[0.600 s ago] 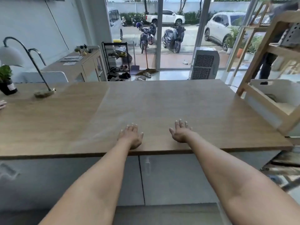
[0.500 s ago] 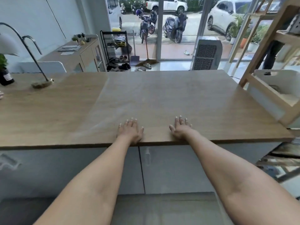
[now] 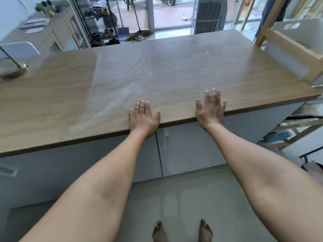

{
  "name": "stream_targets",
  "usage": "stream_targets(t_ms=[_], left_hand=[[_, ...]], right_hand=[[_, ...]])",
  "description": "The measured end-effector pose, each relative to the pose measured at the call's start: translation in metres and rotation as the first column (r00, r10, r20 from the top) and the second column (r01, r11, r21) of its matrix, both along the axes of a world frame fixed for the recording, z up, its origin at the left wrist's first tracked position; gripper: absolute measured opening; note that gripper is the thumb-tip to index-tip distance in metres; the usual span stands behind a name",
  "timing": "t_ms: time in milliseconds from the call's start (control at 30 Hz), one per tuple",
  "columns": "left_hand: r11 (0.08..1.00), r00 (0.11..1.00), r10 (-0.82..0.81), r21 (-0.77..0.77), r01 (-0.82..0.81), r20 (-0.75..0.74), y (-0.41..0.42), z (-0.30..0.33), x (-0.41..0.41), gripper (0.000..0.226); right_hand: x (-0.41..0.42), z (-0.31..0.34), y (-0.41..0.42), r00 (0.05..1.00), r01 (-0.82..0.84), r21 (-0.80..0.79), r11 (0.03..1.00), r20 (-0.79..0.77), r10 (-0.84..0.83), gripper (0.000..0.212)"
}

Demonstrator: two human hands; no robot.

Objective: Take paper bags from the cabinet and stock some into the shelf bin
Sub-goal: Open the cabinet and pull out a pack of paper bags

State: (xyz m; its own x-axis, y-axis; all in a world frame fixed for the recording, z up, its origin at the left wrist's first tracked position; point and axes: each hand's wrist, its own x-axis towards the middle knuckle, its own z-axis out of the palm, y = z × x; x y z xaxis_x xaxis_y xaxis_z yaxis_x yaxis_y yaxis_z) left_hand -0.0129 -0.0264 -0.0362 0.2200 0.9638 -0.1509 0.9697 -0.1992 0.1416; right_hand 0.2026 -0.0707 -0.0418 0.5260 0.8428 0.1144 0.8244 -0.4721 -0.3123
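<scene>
The cabinet [image 3: 188, 151] is standing under the wooden counter, its flat grey doors sitting shut, with a slim vertical handle [image 3: 166, 140] showing on the door right of the centre seam. The shelf bin [image 3: 304, 34], a white plastic tub, is resting in a pale wooden shelf frame [image 3: 286, 44] at the counter's far right end. No paper bags are showing.

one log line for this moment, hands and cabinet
left hand: flat on countertop | right hand: flat on countertop | cabinet doors: closed | bags: none visible
</scene>
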Motion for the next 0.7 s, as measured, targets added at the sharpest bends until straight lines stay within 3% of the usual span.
stream_targets(t_ms=[67, 133, 167, 233, 333, 467, 567, 700], left_hand=[[1.0, 1.0, -0.014, 0.003, 0.014, 0.006, 0.0, -0.003, -0.001, 0.072], [1.0, 1.0, -0.015, 0.013, 0.015, 0.012, 0.0, -0.003, -0.001, 0.072], [1.0, 1.0, -0.021, 0.012, 0.021, 0.016, 0.001, -0.003, -0.001, 0.072], [0.999, 0.999, -0.036, -0.004, 0.036, 0.019, 0.001, -0.002, -0.003, 0.072], [0.999, 0.999, -0.048, -0.016, 0.048, 0.022, 0.002, -0.002, -0.004, 0.072], [0.997, 0.998, -0.066, -0.048, 0.067, 0.011, 0.003, 0.0, -0.006, 0.072], [0.994, 0.998, -0.07, -0.078, 0.07, 0.01, 0.006, 0.001, -0.006, 0.072], [0.994, 0.997, -0.075, -0.083, 0.075, 0.011, 0.007, 0.002, -0.006, 0.072]], right_hand=[[-0.015, -0.016, -0.015, 0.973, 0.227, 0.238, 0.944, -0.006, -0.232, 0.053], [-0.032, -0.027, -0.027, 0.904, 0.426, 0.389, 0.817, -0.151, -0.4, 0.047], [-0.043, -0.033, -0.032, 0.865, 0.502, 0.405, 0.764, -0.247, -0.437, 0.044], [-0.063, -0.042, -0.039, 0.77, 0.59, 0.261, 0.764, -0.465, -0.437, 0.036], [-0.085, -0.059, -0.039, 0.515, 0.555, -0.018, 0.832, -0.777, -0.361, 0.033], [-0.107, -0.055, -0.036, 0.213, 0.432, -0.122, 0.893, -0.949, -0.232, 0.037], [-0.119, -0.051, -0.04, 0.133, 0.325, -0.14, 0.935, -0.972, -0.192, 0.044], [-0.128, -0.053, -0.046, 0.173, 0.271, -0.17, 0.947, -0.96, -0.222, 0.049]])
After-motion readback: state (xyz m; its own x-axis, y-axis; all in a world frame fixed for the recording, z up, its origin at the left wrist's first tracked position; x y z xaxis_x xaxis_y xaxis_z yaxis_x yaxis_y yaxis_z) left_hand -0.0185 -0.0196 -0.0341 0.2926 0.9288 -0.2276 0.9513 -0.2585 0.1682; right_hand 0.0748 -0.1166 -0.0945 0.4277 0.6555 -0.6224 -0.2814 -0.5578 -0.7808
